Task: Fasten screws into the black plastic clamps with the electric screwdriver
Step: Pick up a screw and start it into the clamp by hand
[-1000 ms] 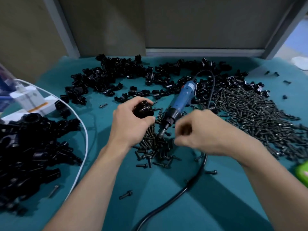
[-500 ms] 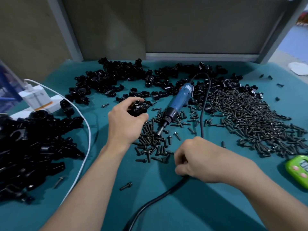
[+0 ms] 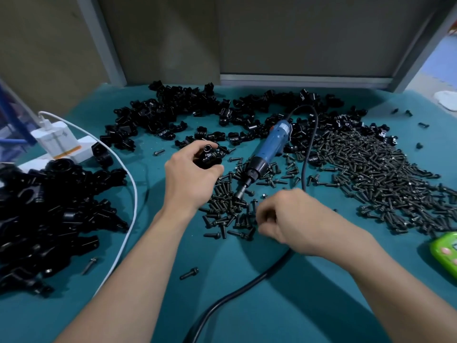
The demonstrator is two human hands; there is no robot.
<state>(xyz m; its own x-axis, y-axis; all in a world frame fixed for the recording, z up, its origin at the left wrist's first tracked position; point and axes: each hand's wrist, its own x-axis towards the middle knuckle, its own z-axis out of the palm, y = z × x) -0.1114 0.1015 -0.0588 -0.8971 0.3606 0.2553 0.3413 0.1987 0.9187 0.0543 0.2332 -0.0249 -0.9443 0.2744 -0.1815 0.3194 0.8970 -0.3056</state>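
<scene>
A black plastic clamp (image 3: 209, 156) sits in the left hand (image 3: 190, 179), whose thumb and fingers are wrapped round it, holding it just above the teal table (image 3: 296, 308) with a round opening facing up. Just to its right the blue electric screwdriver (image 3: 268, 149) lies flat on the table, in neither hand, its bit pointing toward the person and resting in a small heap of black screws (image 3: 226, 211). The right hand (image 3: 289, 219) hovers at the near right edge of that heap with its fingers curled inward. The fingertips are blurred, so it cannot be told whether they pinch a screw. The screwdriver's black cord (image 3: 247, 285) loops from the tool's far end, passes under the right wrist and runs off the near edge.

A much larger spread of screws (image 3: 383, 181) covers the table to the right. Loose clamps (image 3: 183, 112) lie heaped along the far side, and another pile of clamps (image 3: 49, 219) fills the left. A white cable (image 3: 132, 194) curves past that pile from a white charger (image 3: 55, 138). A green device (image 3: 445, 251) lies at the right edge.
</scene>
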